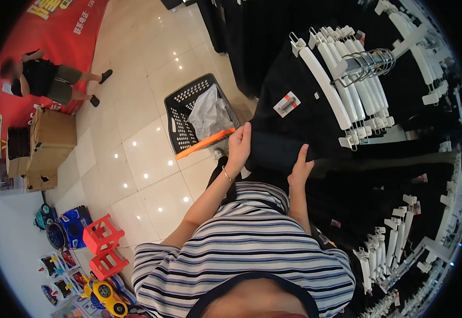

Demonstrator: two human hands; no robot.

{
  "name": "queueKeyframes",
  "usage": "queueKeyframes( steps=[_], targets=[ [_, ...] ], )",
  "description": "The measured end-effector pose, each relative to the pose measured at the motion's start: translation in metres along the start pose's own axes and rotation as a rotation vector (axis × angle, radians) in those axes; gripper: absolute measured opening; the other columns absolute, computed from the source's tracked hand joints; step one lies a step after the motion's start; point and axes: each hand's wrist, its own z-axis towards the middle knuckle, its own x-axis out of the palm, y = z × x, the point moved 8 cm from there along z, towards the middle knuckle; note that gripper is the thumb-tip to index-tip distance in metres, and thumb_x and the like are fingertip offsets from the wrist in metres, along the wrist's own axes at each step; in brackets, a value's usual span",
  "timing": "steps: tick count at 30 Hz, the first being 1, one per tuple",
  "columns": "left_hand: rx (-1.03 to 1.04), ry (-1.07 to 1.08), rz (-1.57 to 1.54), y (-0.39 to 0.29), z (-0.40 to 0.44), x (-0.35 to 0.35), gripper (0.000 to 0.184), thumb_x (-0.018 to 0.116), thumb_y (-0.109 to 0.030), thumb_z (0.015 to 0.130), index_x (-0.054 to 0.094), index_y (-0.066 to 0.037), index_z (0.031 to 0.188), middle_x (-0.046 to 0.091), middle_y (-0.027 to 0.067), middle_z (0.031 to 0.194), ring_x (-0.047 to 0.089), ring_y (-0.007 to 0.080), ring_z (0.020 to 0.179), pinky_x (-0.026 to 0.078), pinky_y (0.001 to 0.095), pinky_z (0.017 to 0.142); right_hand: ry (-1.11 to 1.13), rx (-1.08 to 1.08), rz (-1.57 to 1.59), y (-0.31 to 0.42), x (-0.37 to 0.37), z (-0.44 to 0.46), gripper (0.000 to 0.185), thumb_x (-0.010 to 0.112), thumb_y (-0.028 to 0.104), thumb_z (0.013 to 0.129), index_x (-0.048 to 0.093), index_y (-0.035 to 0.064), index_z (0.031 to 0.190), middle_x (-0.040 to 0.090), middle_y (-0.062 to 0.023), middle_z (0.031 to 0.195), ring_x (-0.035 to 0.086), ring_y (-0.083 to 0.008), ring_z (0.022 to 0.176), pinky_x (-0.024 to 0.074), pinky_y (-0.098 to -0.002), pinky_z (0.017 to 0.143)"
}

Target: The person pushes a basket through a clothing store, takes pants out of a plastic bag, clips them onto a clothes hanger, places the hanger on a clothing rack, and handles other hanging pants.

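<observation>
My left hand (240, 147) and my right hand (300, 166) grip opposite sides of a dark navy folded garment (276, 150) in front of my waist. Both thumbs lie on top of it; the other fingers are mostly hidden underneath. Just beyond it hangs a black garment (273, 85) with a white and orange tag (287, 104). Where the held piece ends and the hanging black cloth begins is hard to make out. White clip hangers (329, 85) carry the black garments on a metal rail arm (366, 64) to the right.
A dark shopping basket (173, 124) with an orange handle (205, 143) and a plastic bag (209, 111) stands to my left. More hangers (382, 249) line the right. Cardboard boxes (52, 140), red stools (104, 234) and toys (104, 294) are leftward. A person (51, 77) stands farther off.
</observation>
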Motion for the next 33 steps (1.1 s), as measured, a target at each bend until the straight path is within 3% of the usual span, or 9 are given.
queueKeyframes(
  steps=[6, 11, 14, 19, 22, 25, 28, 29, 33],
  targets=[
    [-0.142, -0.120, -0.197, 0.019, 0.010, -0.015, 0.039, 0.051, -0.030, 0.092, 0.046, -0.007, 0.061, 0.038, -0.0087, 0.057, 0.031, 0.0004, 0.054, 0.026, 0.0192, 0.048, 0.033, 0.086, 0.126, -0.016, -0.001, 0.000, 0.037, 0.051, 0.025, 0.092, 0.049, -0.0046, 0.115, 0.054, -0.0100, 0.113, 0.052, -0.0161, 0.102, 0.0427, -0.0274, 0.086],
    [-0.165, -0.110, -0.280, 0.026, 0.012, -0.025, 0.017, 0.060, -0.013, 0.087, 0.047, -0.009, 0.077, 0.044, -0.0076, 0.059, 0.036, -0.0004, 0.049, 0.029, 0.0148, 0.045, 0.102, 0.104, 0.116, -0.024, -0.005, -0.002, 0.036, 0.052, 0.022, 0.092, 0.048, -0.0040, 0.116, 0.054, -0.0096, 0.113, 0.052, -0.0167, 0.101, 0.0420, -0.0282, 0.088],
    [0.049, -0.165, -0.201, 0.036, 0.023, -0.055, 0.015, 0.059, -0.011, 0.086, 0.046, -0.009, 0.079, 0.048, -0.0068, 0.061, 0.040, -0.0006, 0.052, 0.031, 0.0149, 0.046, 0.166, 0.048, -0.051, -0.030, -0.007, 0.005, 0.033, 0.051, 0.017, 0.091, 0.048, -0.0041, 0.116, 0.055, -0.0106, 0.112, 0.053, -0.0179, 0.100, 0.0423, -0.0285, 0.086],
    [0.476, -0.266, 0.972, 0.044, 0.029, -0.089, 0.023, 0.066, -0.016, 0.073, 0.051, -0.005, 0.087, 0.054, 0.0089, 0.069, 0.053, 0.0245, 0.062, 0.038, 0.0347, 0.057, 0.298, 0.099, -0.737, -0.050, -0.012, 0.014, 0.037, 0.048, 0.006, 0.085, 0.044, -0.0087, 0.120, 0.053, -0.0216, 0.115, 0.051, -0.0291, 0.108, 0.0367, -0.0312, 0.093],
    [0.337, -0.038, 1.343, 0.104, 0.033, -0.099, 0.027, 0.066, -0.028, 0.072, 0.053, -0.007, 0.082, 0.055, 0.0111, 0.075, 0.055, 0.0279, 0.072, 0.039, 0.0417, 0.065, 0.315, 0.150, -1.044, -0.082, -0.020, 0.021, 0.031, 0.047, 0.003, 0.080, 0.048, -0.0084, 0.108, 0.055, -0.0263, 0.104, 0.054, -0.0326, 0.099, 0.0400, -0.0339, 0.086],
    [0.193, 0.082, 1.358, 0.122, 0.048, -0.104, 0.033, 0.067, -0.035, 0.070, 0.054, -0.006, 0.079, 0.060, 0.0123, 0.067, 0.059, 0.0296, 0.063, 0.045, 0.0412, 0.057, 0.368, 0.131, -1.198, -0.105, -0.022, 0.025, 0.017, 0.043, 0.000, 0.072, 0.050, -0.0095, 0.084, 0.054, -0.0311, 0.084, 0.054, -0.0439, 0.086, 0.0438, -0.0401, 0.075],
    [0.226, 0.165, 1.295, 0.121, 0.057, -0.108, 0.034, 0.066, -0.038, 0.071, 0.053, -0.006, 0.073, 0.059, 0.0119, 0.058, 0.059, 0.0298, 0.054, 0.047, 0.0402, 0.050, 0.402, 0.105, -1.020, -0.167, -0.045, 0.043, 0.017, 0.044, 0.001, 0.072, 0.053, -0.0072, 0.084, 0.056, -0.0280, 0.087, 0.055, -0.0423, 0.086, 0.0440, -0.0409, 0.075],
    [0.269, 0.180, 1.267, 0.118, 0.060, -0.109, 0.035, 0.065, -0.039, 0.072, 0.053, -0.006, 0.070, 0.058, 0.0116, 0.055, 0.059, 0.0298, 0.050, 0.047, 0.0398, 0.047, 0.459, 0.104, -1.041, -0.168, -0.039, 0.040, 0.020, 0.043, 0.001, 0.074, 0.057, -0.0054, 0.087, 0.061, -0.0206, 0.083, 0.060, -0.0306, 0.082, 0.0447, -0.0337, 0.073],
    [0.306, 0.191, 1.252, 0.114, 0.070, -0.112, 0.036, 0.064, -0.039, 0.073, 0.053, -0.006, 0.070, 0.058, 0.0129, 0.056, 0.059, 0.0302, 0.051, 0.047, 0.0396, 0.047, 0.615, 0.017, -1.225, -0.175, -0.008, 0.034, 0.026, 0.047, 0.017, 0.086, 0.060, 0.0000, 0.100, 0.064, -0.0165, 0.084, 0.061, -0.0257, 0.081, 0.0462, -0.0320, 0.073]
  ],
)
